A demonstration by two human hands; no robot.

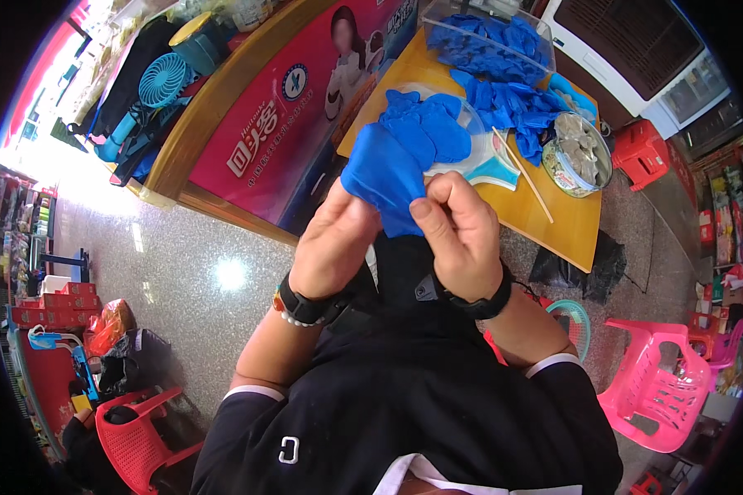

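While the left hand's (334,241) fingers (362,213) clamp a thin blue piece (388,175) above the worktop's (557,235) near edge, the right hand (466,241) (fingers pinched together, from what I can see) nips its side; beyond them, more blue pieces (508,35) fill a clear bin (491,70) at the far edge.

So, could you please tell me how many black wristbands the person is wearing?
2: one black wristband on the wrist of the left hand, another on the wrist of the right hand.
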